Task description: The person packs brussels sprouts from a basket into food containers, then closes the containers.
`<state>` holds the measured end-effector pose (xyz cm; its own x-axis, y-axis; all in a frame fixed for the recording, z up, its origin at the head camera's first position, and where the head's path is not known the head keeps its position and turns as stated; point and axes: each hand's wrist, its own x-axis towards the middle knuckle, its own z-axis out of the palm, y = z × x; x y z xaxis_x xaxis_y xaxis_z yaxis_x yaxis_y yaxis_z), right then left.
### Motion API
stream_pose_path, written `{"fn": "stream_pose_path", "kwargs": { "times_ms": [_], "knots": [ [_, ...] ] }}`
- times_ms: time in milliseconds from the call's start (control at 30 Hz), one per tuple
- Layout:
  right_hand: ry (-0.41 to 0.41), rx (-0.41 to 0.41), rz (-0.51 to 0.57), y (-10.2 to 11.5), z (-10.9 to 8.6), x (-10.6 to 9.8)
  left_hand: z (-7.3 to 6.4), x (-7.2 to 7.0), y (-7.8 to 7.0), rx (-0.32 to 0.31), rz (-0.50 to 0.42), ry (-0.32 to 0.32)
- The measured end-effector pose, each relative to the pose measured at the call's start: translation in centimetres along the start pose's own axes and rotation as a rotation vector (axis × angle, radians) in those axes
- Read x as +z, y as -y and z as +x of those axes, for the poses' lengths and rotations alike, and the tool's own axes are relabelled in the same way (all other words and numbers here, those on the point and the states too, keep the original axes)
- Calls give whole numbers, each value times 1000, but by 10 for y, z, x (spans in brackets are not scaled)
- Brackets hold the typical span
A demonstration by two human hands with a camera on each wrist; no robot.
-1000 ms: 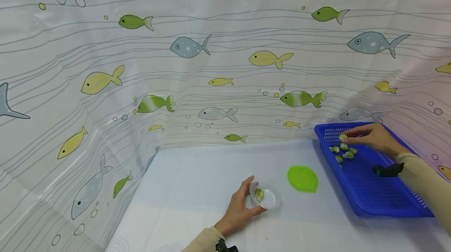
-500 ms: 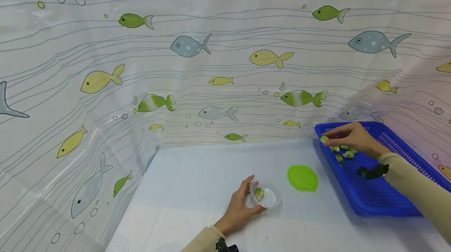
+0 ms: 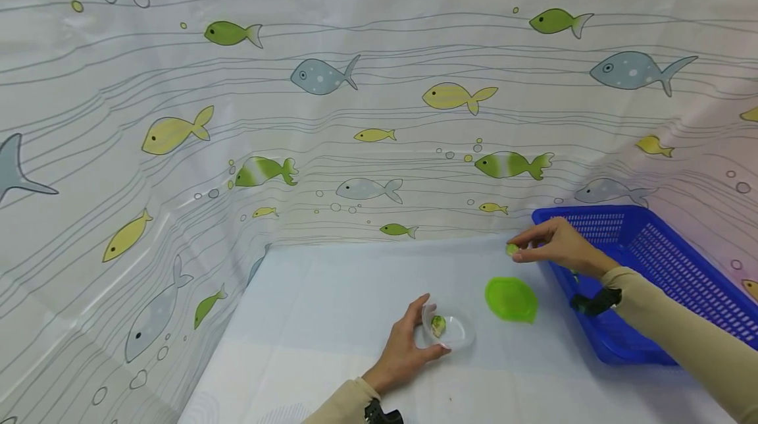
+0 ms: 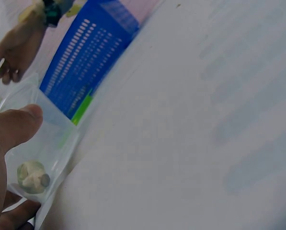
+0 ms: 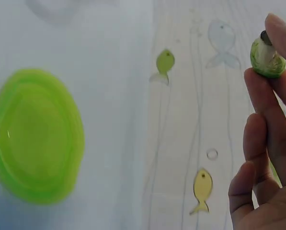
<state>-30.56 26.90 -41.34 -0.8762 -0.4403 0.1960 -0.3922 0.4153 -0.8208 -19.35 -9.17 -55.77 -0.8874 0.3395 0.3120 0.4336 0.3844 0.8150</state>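
**Diffuse lighting and uneven sharpness across three views**

Head view: even, shadow-poor light brightens the white, fish-printed plastic curtain [image 3: 320,128]; a pinkish cast tints it right of the rectangular blue plastic basket [image 3: 669,266]. A soft-edged shadow falls beside the basket on the smooth white table covering [image 3: 320,325]. Left wrist view: dimmer, greyer, the basket blurred. Right wrist view: the flat, bright-green plastic lid [image 5: 37,139] softly defocused, the small, round green-and-white sprout [image 5: 267,61] crisper.

Smooth transparent plastic bowl [image 3: 460,333], glossy plastic lid [image 3: 510,299], perforated plastic basket [image 3: 669,253], shiny fish-print sheet [image 3: 379,42].
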Motion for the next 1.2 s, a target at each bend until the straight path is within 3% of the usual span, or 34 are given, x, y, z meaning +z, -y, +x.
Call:
{"fn": "stream_pose_path", "kwargs": {
  "times_ms": [333, 700, 967, 1200],
  "knots": [
    [77, -20, 45, 8, 6, 48, -1, 1, 3, -1, -7, 5],
    [123, 85, 46, 13, 9, 96, -1, 1, 2, -7, 4, 5],
    [127, 93, 85, 9, 5, 119, -1, 0, 3, 0, 6, 1],
    [143, 66, 32, 6, 1, 134, 0, 0, 4, 2, 6, 1]
  ]
}}
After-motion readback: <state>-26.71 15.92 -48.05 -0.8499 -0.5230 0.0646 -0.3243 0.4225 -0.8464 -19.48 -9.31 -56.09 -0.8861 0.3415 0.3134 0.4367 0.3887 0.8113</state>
